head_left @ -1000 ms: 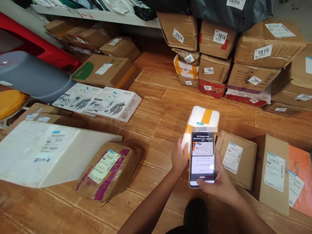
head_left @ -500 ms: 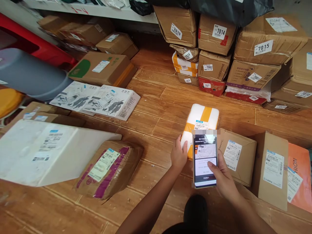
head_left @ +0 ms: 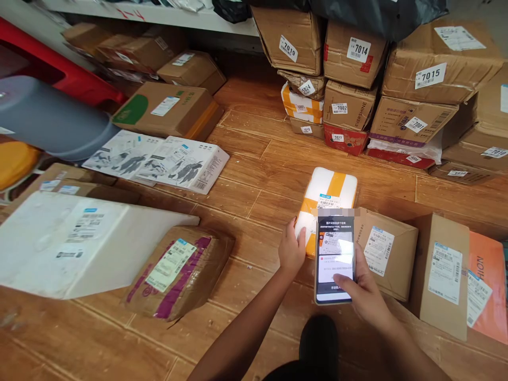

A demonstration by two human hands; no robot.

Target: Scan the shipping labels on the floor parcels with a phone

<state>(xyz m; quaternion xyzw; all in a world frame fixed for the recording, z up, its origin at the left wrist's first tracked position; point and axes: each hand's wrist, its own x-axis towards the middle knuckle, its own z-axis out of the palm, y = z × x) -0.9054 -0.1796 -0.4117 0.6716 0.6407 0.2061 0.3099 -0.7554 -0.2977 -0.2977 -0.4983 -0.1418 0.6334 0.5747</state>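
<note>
My right hand [head_left: 363,286] is closed around a smartphone [head_left: 335,259], its thumb on the lower part of the lit screen. Lines of text and a small photo show on that screen. My left hand [head_left: 292,247] grips the near left side of a white parcel [head_left: 315,182] wrapped with orange tape. A shipping label [head_left: 329,202] lies on the parcel's top, partly covered by the phone. The phone hides the parcel's near right corner and some of my left fingers.
Labelled cartons [head_left: 379,254] and an orange package [head_left: 492,286] stand at right. Numbered boxes [head_left: 351,106] are stacked at the back. A white foam box [head_left: 99,238], a purple-taped carton [head_left: 174,275] and white printed boxes [head_left: 182,161] occupy the left floor, near a grey cylinder [head_left: 55,119].
My right thumb has moved down and slightly left on the phone. A red mark now shows in the screen's white panel. My left hand keeps its hold on the parcel.
</note>
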